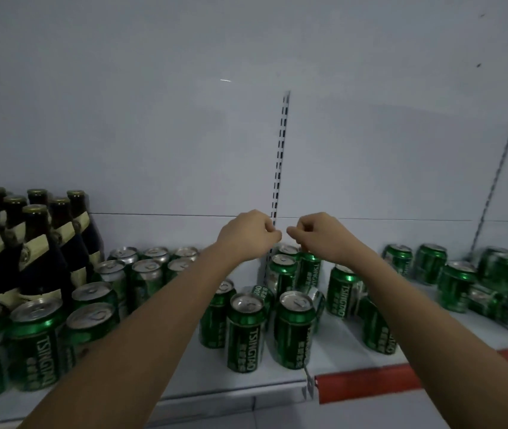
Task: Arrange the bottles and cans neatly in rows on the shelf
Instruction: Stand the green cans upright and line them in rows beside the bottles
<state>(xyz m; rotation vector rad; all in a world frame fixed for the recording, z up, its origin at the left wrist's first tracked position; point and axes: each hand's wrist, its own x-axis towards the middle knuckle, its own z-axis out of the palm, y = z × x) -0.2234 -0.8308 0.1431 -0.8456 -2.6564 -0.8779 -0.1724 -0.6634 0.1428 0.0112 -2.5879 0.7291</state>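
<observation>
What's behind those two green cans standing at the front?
Behind the two front cans stand more green cans, reaching the white back wall. The forearms cover some.

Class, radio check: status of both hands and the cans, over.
Left hand and right hand curled, no grip, above the back cans. Green cans scattered right. Bottles rowed far left. Nothing blocking.
</observation>
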